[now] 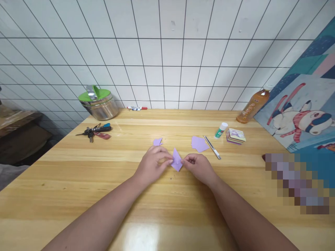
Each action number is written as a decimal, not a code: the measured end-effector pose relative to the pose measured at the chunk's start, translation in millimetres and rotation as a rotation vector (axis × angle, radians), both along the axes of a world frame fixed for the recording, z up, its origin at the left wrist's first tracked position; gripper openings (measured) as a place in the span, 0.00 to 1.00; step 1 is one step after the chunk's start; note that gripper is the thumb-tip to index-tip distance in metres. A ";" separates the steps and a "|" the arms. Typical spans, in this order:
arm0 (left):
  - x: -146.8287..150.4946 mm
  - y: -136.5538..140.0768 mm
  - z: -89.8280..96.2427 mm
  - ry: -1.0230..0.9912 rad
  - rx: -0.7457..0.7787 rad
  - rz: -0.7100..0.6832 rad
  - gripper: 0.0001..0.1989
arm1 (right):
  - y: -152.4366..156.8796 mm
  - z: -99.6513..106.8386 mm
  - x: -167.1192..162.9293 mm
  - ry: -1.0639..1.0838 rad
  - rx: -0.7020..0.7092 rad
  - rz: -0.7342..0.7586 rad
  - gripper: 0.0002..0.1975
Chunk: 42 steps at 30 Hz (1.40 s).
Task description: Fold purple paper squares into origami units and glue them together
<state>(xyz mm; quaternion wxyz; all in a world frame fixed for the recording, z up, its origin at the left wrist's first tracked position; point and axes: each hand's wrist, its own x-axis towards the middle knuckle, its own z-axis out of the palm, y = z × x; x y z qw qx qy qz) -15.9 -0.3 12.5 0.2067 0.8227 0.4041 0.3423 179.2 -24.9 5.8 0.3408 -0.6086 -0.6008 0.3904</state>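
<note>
From my remote seat I watch 2 bare hands meet at the folded purple paper (177, 159), which sits between them over the wooden tabletop (146, 209). The left hand (153, 162) has its grip narrow, thumb and fingers pinching the paper's left edge. The right hand (200, 167) has a narrow grip too, thumb and forefinger holding the right edge. From this height I can't quite judge whether the paper's lower tip touches the wood. Just beyond the folded paper, to its left, I see a small purple piece (157, 142); beyond it to the right lie flat purple sheets (199, 144) with a cutter knife (212, 147) just beside them. Farther right of the folded paper I have a glue stick (221, 130) and a small paper block (236, 136); well to its left, a bunch of keys (95, 132).
</note>
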 end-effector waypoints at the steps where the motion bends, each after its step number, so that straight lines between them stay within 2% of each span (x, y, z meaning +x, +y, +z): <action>1: -0.3 -1.5 1.1 0.074 0.042 -0.054 0.08 | 0.4 -0.2 1.7 0.020 -0.006 0.004 0.11; 3: 1.0 -6.0 3.5 0.190 0.097 -0.101 0.15 | 0.3 -1.1 4.1 0.086 -0.036 0.005 0.11; 5: 4.1 -10.6 5.3 0.281 0.143 -0.080 0.24 | 0.2 -2.7 5.6 0.150 -0.093 -0.008 0.12; 6: 6.0 -12.4 5.7 0.321 0.167 -0.067 0.26 | 0.3 -3.8 6.4 0.173 -0.124 -0.018 0.12; 9: 11.4 -15.0 4.5 0.412 0.213 -0.083 0.18 | 1.5 -7.0 8.4 0.226 -0.219 -0.034 0.13; 11: 14.0 -15.1 2.8 0.441 0.202 -0.114 0.09 | 2.5 -8.6 9.1 0.258 -0.268 -0.042 0.13; 13: 15.2 -14.9 1.4 0.444 0.174 -0.123 0.05 | 3.0 -9.3 9.0 0.286 -0.290 -0.040 0.13; 16: 15.7 -15.7 0.5 0.382 0.138 -0.120 0.05 | 2.8 -8.9 8.0 0.320 -0.274 -0.037 0.13; 19: 16.6 -17.1 -0.2 0.249 0.099 -0.124 0.17 | 2.7 -7.4 7.7 0.346 -0.267 -0.051 0.13; 21: 17.1 -17.2 -1.1 0.198 0.090 -0.103 0.19 | 2.7 -6.0 8.0 0.370 -0.273 -0.048 0.13; 25: 15.7 -14.1 -3.0 0.218 0.138 -0.054 0.10 | 2.8 -4.8 8.8 0.421 -0.293 -0.014 0.14; 28: 13.2 -10.6 -5.0 0.298 0.194 -0.078 0.03 | 3.1 -6.7 9.0 0.369 -0.295 0.016 0.14; 30: 11.8 -8.6 -7.0 0.359 0.214 -0.093 0.07 | 3.0 -8.0 9.1 0.227 -0.236 0.018 0.14; 33: 10.9 -6.7 -9.9 0.410 0.191 -0.094 0.09 | 1.1 -6.8 9.3 -0.119 0.064 -0.022 0.07; 34: 10.9 -6.6 -10.4 0.420 0.176 -0.098 0.08 | -0.2 -5.5 9.5 -0.216 0.178 0.007 0.08; 36: 10.8 -6.8 -10.8 0.429 0.146 -0.105 0.08 | -3.0 -3.1 9.6 -0.344 0.325 0.163 0.12; 38: 10.6 -7.5 -10.6 0.422 0.114 -0.104 0.08 | -5.1 -2.5 9.3 -0.427 0.364 0.320 0.12; 39: 10.4 -7.7 -10.4 0.416 0.099 -0.102 0.08 | -5.5 -3.2 9.1 -0.466 0.367 0.354 0.12; 42: 10.1 -7.7 -10.3 0.409 0.070 -0.100 0.08 | -4.2 -7.0 8.4 -0.545 0.355 0.349 0.11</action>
